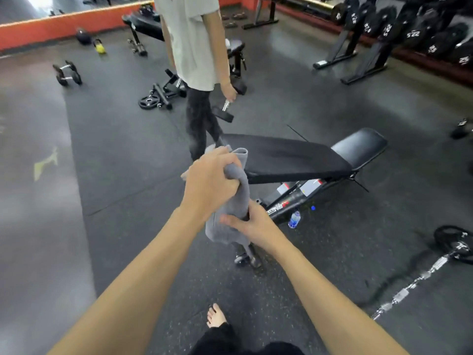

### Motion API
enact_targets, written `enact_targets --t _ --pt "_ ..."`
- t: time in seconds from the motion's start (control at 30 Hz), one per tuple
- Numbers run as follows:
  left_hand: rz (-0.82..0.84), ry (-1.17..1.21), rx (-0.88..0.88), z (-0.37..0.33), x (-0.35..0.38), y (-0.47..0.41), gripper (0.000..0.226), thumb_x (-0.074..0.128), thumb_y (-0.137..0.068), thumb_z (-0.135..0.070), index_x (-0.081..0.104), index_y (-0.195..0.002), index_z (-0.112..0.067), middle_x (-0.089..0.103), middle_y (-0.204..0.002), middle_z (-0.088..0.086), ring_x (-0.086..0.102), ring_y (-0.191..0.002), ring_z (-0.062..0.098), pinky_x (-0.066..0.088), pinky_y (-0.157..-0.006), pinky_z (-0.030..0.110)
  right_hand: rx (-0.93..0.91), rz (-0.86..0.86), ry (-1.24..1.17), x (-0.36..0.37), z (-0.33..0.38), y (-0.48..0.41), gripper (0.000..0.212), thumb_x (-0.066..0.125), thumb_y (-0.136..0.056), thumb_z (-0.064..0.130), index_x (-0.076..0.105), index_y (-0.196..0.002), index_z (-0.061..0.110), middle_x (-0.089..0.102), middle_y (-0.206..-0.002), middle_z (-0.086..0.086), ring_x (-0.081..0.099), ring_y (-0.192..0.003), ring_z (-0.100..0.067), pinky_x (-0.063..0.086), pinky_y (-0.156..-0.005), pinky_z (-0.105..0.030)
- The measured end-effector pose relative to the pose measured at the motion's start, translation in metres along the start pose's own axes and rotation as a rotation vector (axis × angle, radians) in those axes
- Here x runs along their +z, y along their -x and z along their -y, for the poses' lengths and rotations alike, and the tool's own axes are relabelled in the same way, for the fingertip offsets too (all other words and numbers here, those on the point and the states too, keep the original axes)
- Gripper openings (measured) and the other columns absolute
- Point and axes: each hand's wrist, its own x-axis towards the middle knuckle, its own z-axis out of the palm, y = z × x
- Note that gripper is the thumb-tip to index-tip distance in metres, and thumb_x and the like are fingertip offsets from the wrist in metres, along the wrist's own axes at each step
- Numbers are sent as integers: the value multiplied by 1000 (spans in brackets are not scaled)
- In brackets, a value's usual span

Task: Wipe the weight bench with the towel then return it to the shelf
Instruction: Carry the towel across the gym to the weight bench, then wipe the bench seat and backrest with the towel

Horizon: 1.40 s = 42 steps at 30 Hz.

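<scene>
Two dumbbells [67,73] lie on the dark floor [115,155] at the far left, with a yellow kettlebell [99,46] beyond them. Further right, a bystander [194,47] in a pale shirt stands holding a dumbbell at their side. In front of them, the left hand [210,183] is raised, its fingers [231,172] closed in a fist round the top of a grey towel [234,201]. The towel hangs down to the right hand [252,225], whose fingers pinch its lower part. Both hands hold it in the air just short of the near end of the black bench [289,156], not touching the pad. A water bottle [294,219] lies on the floor under the bench frame. Racked dumbbells [409,29] line the far right wall.
</scene>
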Motion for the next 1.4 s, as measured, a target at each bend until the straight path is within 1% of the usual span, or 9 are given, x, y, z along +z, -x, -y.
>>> enact_targets --t 0.13,0.27,0.47,0.63,0.77,0.9,1.03,1.13,1.4 --pt "55 97 64 0 28 -97 21 50 -64 -7 67 -76 -12 57 -79 -4 61 -81 25 47 -69 45 19 -186 30 -52 13 -81 10 69 -94 13 67 -100 21 74 -93 6 67 -84 2 53 -71 -19" --pt "136 351 19 13 73 -185 29 42 -62 0 62 -82 1 62 -88 12 59 -87 31 50 -77 46 -7 -291 257 -125 15 -154 31 60 -98 20 53 -69 28 58 -65 8 50 -61 -4 39 -56 -25" --pt "260 781 -391 42 155 -300 39 32 -83 15 59 -78 -13 65 -122 10 65 -105 23 62 -77 32 -16 -303 615 -222 6 -257 39 46 -95 10 60 -131 18 69 -92 -15 63 -81 -37 53 -66 -47" --pt "268 644 -576 102 219 -346 40 32 -84 18 63 -79 -7 65 -126 9 64 -108 22 56 -75 18 159 -119 864 -218 -31 -335 42 40 -105 13 41 -145 1 69 -114 -19 68 -103 -36 49 -74 -39" --pt "152 230 -689 173 247 -322 41 47 -82 11 76 -102 -12 72 -120 6 66 -115 22 52 -90 23 -8 283 828 -167 -67 -351 44 38 -106 43 56 -129 11 72 -104 -16 67 -93 -38 42 -66 -40" --pt "88 6 -705 204 257 -269 40 55 -95 -7 61 -134 -7 60 -143 8 54 -134 22 37 -111 26 -249 168 588 -180 -100 -388 25 52 -102 31 72 -109 17 75 -106 -3 67 -96 -27 54 -75 -44" --pt "-37 -8 -681 201 274 -249 38 40 -104 -16 59 -137 -8 51 -153 4 41 -145 18 32 -118 28 -392 517 840 -192 -142 -423 66 52 -98 46 37 -155 18 30 -165 -13 24 -152 -38 26 -121 -52" --pt "-101 17 -678 202 276 -250 37 41 -104 -20 65 -131 -10 56 -147 1 47 -140 15 37 -116 32 -445 533 961 -180 -163 -415 76 31 -97 59 2 -161 28 -4 -171 -8 -8 -156 -37 9 -124 -61" --pt "-283 353 -739 198 268 -247 38 43 -101 -23 74 -116 -8 66 -134 -1 56 -128 7 41 -112 28 -295 356 925 -134 -153 -346 81 28 -94 68 5 -162 32 -9 -171 -9 -17 -154 -41 -3 -122 -62"
